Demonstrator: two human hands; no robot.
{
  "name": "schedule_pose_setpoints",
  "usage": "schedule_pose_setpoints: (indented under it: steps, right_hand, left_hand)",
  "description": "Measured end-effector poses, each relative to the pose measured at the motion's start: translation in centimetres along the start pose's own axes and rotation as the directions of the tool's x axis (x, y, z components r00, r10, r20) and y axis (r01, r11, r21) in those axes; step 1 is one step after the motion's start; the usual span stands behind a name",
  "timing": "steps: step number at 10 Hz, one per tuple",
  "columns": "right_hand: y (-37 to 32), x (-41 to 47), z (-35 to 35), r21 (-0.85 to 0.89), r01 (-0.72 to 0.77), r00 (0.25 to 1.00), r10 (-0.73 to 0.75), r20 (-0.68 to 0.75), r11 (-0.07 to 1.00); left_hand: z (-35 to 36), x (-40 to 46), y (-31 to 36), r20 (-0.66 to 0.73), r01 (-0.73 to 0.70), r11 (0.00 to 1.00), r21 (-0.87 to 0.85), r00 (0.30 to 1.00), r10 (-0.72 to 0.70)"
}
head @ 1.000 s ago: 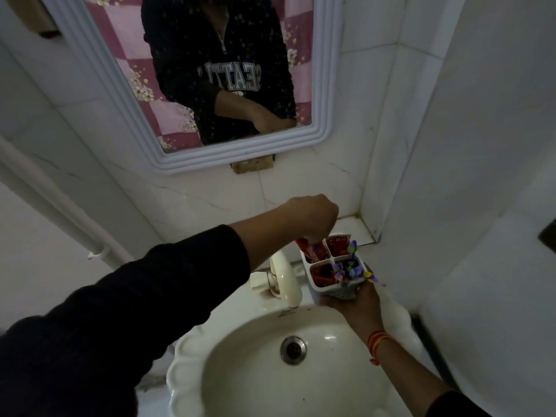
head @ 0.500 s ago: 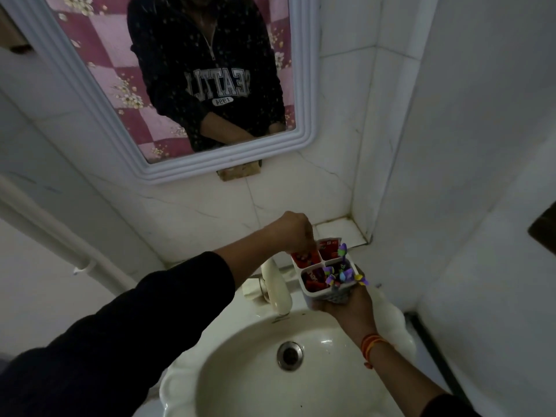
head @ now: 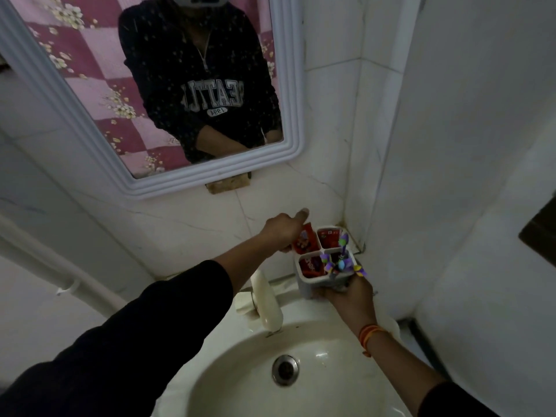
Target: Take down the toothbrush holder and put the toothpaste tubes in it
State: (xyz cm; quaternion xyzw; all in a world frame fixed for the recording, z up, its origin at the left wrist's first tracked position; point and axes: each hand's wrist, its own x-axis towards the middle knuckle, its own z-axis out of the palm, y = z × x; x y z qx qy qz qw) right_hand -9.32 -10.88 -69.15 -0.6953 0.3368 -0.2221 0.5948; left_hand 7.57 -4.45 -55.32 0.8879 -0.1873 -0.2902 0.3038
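I see the white four-compartment plastic toothbrush holder point(head: 326, 267) already down, held over the cream basin point(head: 240, 386) with my right hand point(head: 349, 297) wrapped round its base. Three compartments show red toothpaste tubes point(head: 310, 264); my left hand point(head: 284, 228) pinches the back-left red tube point(head: 304, 240), not yet fully seated

The toothbrush holder point(head: 326, 267) sits in the right hand point(head: 350, 299), above the back right rim of the sink point(head: 319, 371) and just right of the faucet point(head: 266, 299). Toothpaste tubes point(head: 304, 242) stand in three of its four compartments; toothbrushes point(head: 341, 261) fill the near right one. The left hand point(head: 284, 230) reaches over the far left compartment, touching a tube there. Behind, on the wall above the sink, hangs the mirror point(head: 168, 85). The drain point(head: 285, 370) lies in the basin, nearer the viewer than the faucet.
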Motion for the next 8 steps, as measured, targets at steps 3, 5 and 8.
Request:
schedule_pose_setpoints:
  steps: [3,5,8]
  right_hand:
    - [-0.9,9.0,-2.1,-0.13,-0.031,0.999,0.027,-0.03,0.991]
    - [0.1,10.4,-1.8,-0.166,-0.01,0.999,0.005,-0.035,0.986]
    - [-1.1,6.4,-2.0,-0.165,-0.038,0.997,0.026,-0.075,0.986]
  left_hand:
    - [2.3,4.6,1.2,-0.039,0.1,0.82,-0.564,0.988,-0.147]
    - [2.7,5.2,1.5,-0.058,0.082,0.78,-0.621,0.987,-0.15]
    - [1.3,0.7,0.1,-0.142,0.04,0.921,-0.386,0.984,-0.103]
